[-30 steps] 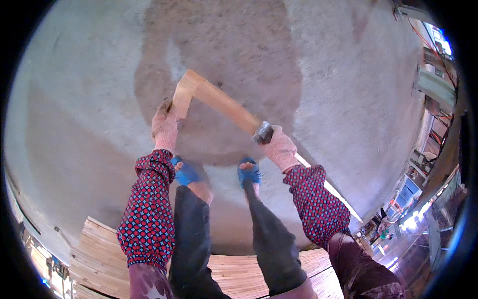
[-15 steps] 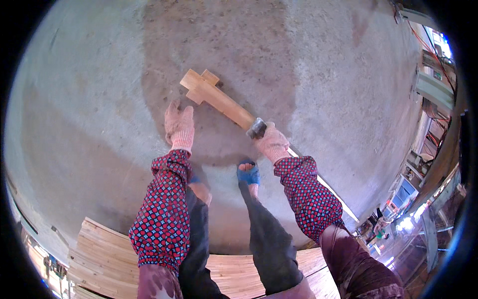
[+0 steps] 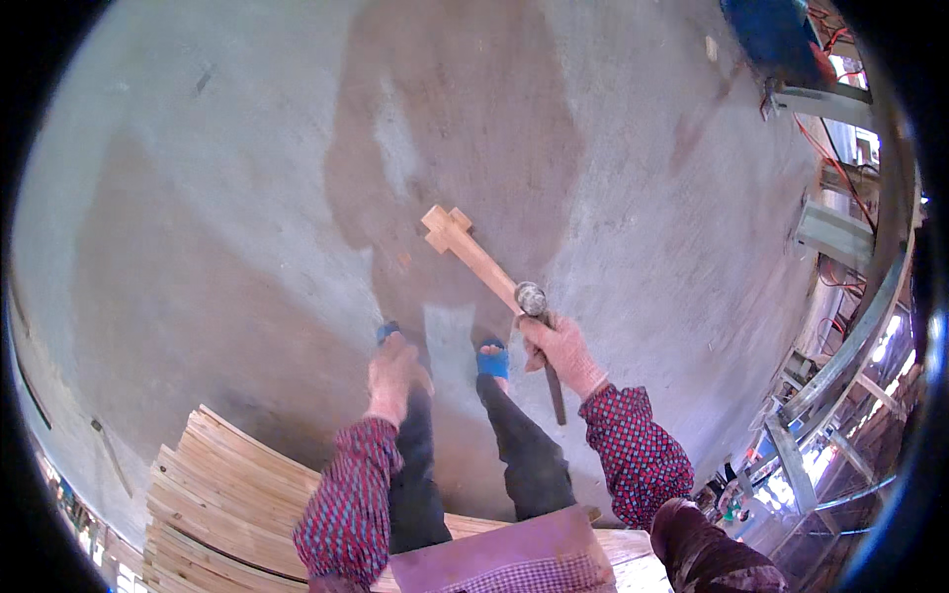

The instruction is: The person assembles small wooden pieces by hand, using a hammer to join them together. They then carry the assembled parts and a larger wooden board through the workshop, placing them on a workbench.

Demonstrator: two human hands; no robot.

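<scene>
My right hand (image 3: 563, 351), in a pale pink knitted glove, is wrapped round the handle of a hammer (image 3: 531, 298). Its rounded grey metal head points up, and the narrow handle (image 3: 557, 395) sticks out below the fist. A light wooden piece (image 3: 479, 259) with a short cross-block near its far end runs up and left from the hammer head. Its near end is hidden behind the head and fingers; whether my hand also grips it, I cannot tell. My left hand (image 3: 395, 376), gloved alike, hangs over my left foot with fingers loosely extended, slightly blurred and apparently holding nothing.
Grey concrete floor (image 3: 237, 168) spreads ahead, with my shadow across it. My feet wear blue slippers (image 3: 492, 362). Stacked pale wood strips (image 3: 232, 484) lie behind at lower left. Metal framing (image 3: 835, 232) with cables lines the right side. A thin bar (image 3: 112, 460) lies on the left floor.
My left hand has drawn back toward my body, away from the wooden piece's far end. The hammer has turned, so its handle now shows below my right fist. The whole view has shifted.
</scene>
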